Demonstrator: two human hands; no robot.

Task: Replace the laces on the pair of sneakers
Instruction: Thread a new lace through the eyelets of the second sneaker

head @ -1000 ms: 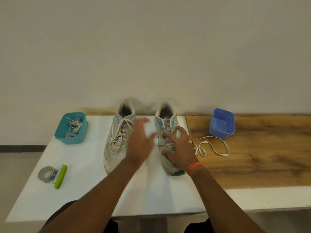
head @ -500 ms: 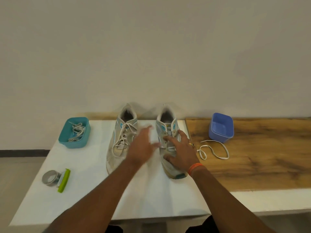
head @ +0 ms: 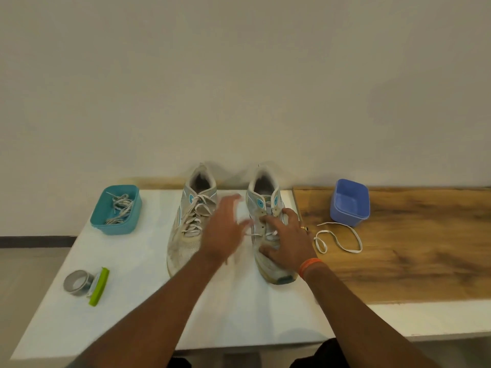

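One teal plastic tub (head: 116,210) holds tangled laces. Of two worn grey sneakers, the left sneaker (head: 190,224) looks fully laced; the right sneaker (head: 268,229) only low down — the job seems partly done. Left hand (head: 224,232) hovers, fingers spread; right hand (head: 288,240) presses it, fingers splayed. One loose white lace (head: 338,239) lies right.

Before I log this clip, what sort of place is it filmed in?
Probably a staged indoor work setup rather than a lived-in room: a white table pushed against a bare wall, a wooden board beside it, and a teal tub of laces and a blue tub laid out around the sneakers.
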